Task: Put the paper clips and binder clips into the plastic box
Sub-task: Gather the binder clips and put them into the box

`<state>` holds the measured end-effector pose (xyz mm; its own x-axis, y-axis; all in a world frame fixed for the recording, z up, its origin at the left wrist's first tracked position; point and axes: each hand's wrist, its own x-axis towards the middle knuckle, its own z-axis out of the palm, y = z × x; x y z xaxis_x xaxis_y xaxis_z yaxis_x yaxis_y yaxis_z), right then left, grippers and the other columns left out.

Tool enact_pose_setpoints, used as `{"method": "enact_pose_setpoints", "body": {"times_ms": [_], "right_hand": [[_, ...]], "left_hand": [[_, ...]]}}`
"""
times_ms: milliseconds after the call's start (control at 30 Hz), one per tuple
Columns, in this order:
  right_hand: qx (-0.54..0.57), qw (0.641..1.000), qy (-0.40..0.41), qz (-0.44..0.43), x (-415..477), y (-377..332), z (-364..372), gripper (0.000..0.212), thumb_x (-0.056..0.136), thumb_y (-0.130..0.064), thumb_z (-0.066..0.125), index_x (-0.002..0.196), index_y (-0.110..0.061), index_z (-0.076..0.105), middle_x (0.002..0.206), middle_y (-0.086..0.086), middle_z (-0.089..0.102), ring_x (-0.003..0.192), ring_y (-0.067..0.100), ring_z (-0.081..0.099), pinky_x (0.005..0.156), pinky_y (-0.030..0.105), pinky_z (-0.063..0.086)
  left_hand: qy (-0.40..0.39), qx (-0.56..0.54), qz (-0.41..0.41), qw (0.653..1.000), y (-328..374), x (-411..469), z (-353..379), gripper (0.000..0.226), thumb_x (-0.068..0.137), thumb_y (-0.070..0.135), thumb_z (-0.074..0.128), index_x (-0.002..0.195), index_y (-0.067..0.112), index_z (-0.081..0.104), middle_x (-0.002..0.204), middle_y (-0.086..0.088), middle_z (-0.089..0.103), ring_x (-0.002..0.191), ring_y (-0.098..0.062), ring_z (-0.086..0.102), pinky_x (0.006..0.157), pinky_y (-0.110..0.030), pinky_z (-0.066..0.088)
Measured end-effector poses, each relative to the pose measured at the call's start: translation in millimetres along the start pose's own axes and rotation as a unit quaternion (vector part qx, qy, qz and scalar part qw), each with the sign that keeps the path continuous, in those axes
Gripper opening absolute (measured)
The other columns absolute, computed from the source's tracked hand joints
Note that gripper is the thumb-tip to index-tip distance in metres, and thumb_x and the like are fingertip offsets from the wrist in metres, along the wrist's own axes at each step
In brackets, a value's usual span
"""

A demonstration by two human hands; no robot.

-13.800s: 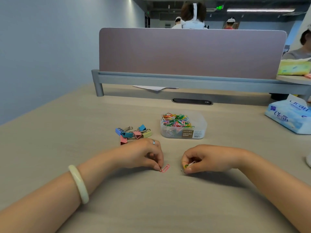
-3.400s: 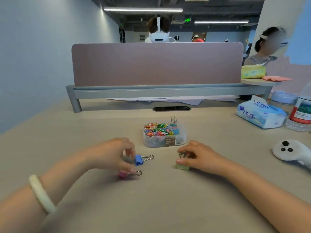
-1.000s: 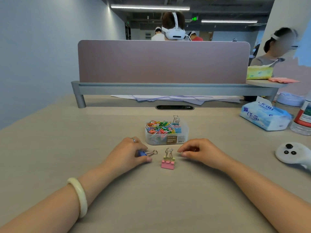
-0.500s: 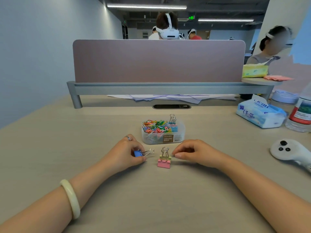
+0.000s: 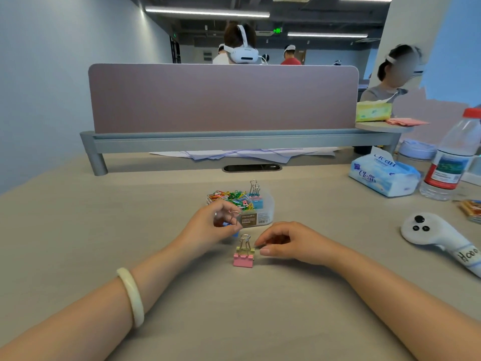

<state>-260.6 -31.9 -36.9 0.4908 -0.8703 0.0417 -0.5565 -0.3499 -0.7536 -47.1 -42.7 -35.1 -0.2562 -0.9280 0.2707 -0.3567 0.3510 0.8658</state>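
The left hand (image 5: 208, 229) pinches a small blue binder clip with wire handles (image 5: 235, 233), at 7 o'clock of the clear plastic box (image 5: 265, 213) holding coloured wire paper clips (image 5: 225, 196). At the box's 6 o'clock, 1 pink binder clip (image 5: 243, 261) and 1 yellow binder clip (image 5: 245, 250) stand together on the beige table (image 5: 104, 230). The right hand (image 5: 292, 243), at their 3 o'clock, rests loosely curled, holding nothing.

We get bright, even light from ceiling strips (image 5: 207, 13), only soft shadows on the desk (image 5: 104, 230), edges bend from the wide lens, fine detail looks kinda mushy
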Motion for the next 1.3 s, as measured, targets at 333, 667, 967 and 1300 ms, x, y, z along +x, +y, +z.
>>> {"method": "enact_pose_setpoints", "body": {"times_ms": [333, 667, 967, 1300], "right_hand": [[0.020, 1.000, 0.006, -0.001, -4, 2, 0, 0.019, 0.078, -0.025, 0.070, 0.096, -0.018, 0.071, 0.101, 0.011, 0.068, 0.084, 0.010, 0.058, 0.081, 0.026, 0.048], [-0.065, 0.992, 0.101, -0.040, 6, 14, 0, 0.032, 0.076, -0.021, 0.072, 0.106, -0.029, 0.062, 0.079, -0.011, 0.053, 0.062, 0.000, 0.047, 0.064, 0.009, 0.040], [-0.147, 0.973, 0.161, -0.078, 20, 13, 11, 0.018, 0.087, -0.022, 0.060, 0.096, -0.011, 0.071, 0.095, 0.006, 0.068, 0.089, 0.015, 0.059, 0.082, 0.025, 0.043], [0.063, 0.992, 0.107, -0.016, 19, 0, 20, 0.014, 0.093, -0.020, 0.049, 0.094, -0.021, 0.063, 0.072, -0.003, 0.061, 0.061, 0.000, 0.054, 0.062, 0.014, 0.046]], "left_hand": [[-0.066, 0.094, 0.029, 0.993, -5, 4, 11, 0.026, 0.080, 0.007, 0.064, 0.078, 0.033, 0.066, 0.080, 0.010, 0.070, 0.081, -0.008, 0.067, 0.079, -0.023, 0.051], [-0.057, 0.138, 0.034, 0.988, -8, 2, 1, 0.011, 0.080, 0.014, 0.067, 0.087, 0.018, 0.072, 0.077, 0.016, 0.067, 0.070, 0.007, 0.058, 0.064, -0.005, 0.042], [-0.050, 0.143, 0.049, 0.987, -10, -2, -1, 0.011, 0.079, 0.015, 0.067, 0.089, 0.019, 0.072, 0.083, 0.004, 0.069, 0.077, -0.006, 0.061, 0.067, -0.018, 0.046], [0.053, 0.087, 0.049, 0.994, -1, 0, 3, 0.005, 0.074, 0.013, 0.071, 0.079, 0.016, 0.072, 0.070, 0.010, 0.065, 0.059, 0.005, 0.054, 0.057, -0.005, 0.040]]}}
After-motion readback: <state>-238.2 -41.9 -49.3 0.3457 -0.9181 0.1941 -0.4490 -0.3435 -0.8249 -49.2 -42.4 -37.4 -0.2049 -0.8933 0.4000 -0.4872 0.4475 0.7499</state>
